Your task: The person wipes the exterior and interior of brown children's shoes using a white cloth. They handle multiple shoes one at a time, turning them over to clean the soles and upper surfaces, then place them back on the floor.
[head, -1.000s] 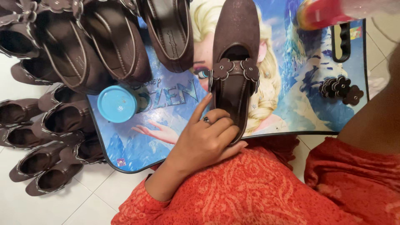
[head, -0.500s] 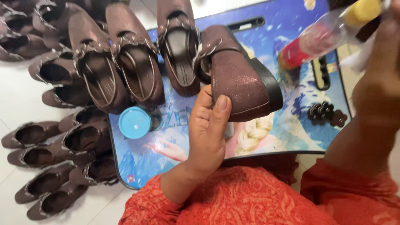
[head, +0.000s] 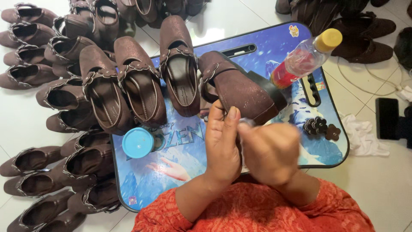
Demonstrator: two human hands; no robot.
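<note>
My left hand [head: 221, 146] grips a dark brown heeled shoe [head: 240, 88] by its back end and holds it tilted on its side over a blue picture-printed lap table [head: 171, 180]. My right hand [head: 268, 152] is blurred, with its fingers curled against the same end of the shoe. A small pale bit shows at its fingertips, and I cannot tell what it is. A clear bottle with red liquid and a yellow cap [head: 304, 58] lies on the table just right of the shoe.
Three matching brown shoes [head: 141, 81] rest on the table's left part beside a round blue lid [head: 137, 142]. Small brown flower trims [head: 319, 126] lie at its right. Many more shoes [head: 47, 172] cover the white floor at left and top. A white cloth [head: 360, 137] and a black device [head: 386, 118] lie at right.
The right hand has let go of the bottle, which now lies on the table, and has come down to the shoe. The left hand has turned the shoe further onto its side.
</note>
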